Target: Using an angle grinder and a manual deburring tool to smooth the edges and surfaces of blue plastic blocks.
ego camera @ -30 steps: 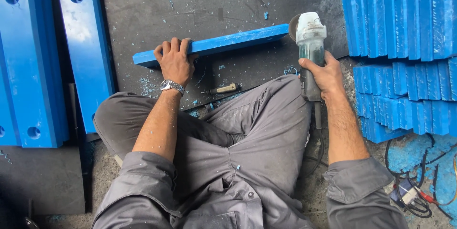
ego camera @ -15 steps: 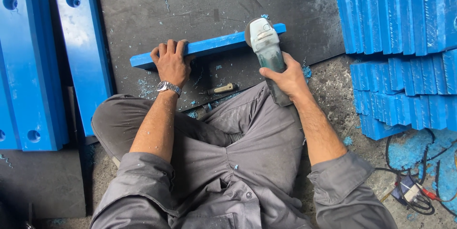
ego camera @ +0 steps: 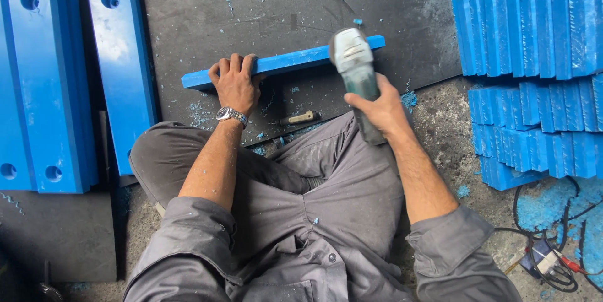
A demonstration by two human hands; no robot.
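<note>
**A:** What lies around the person?

**B:** Flat blue plastic blocks (ego camera: 44, 82) with round holes near their ends lie side by side on the left. On the right, a stack of blue plastic strips (ego camera: 534, 63) stands on edge in tight rows. A black rubber mat (ego camera: 264, 13) covers the middle, flecked with blue shavings. No label or sign can be made out on any of it. A tangle of cables (ego camera: 546, 258) sits at the lower right.

**A:** And the hands?

**B:** They are apart. The left hand (ego camera: 235, 85) presses down on a long blue plastic bar (ego camera: 282, 63), fingers curled over its far edge near the left end. The right hand (ego camera: 380, 110) is clamped round the body of an angle grinder (ego camera: 355, 66), whose head sits on the bar's right part.

**A:** Where is the bar?

**B:** On the mat, just beyond the person's crossed legs, slanting up to the right. A small wooden-handled tool (ego camera: 298, 118) lies just before it.

**A:** Any change from a moment ago?

**B:** The grinder has moved leftward along the bar, from its right tip towards the middle. The left hand has stayed put.
</note>
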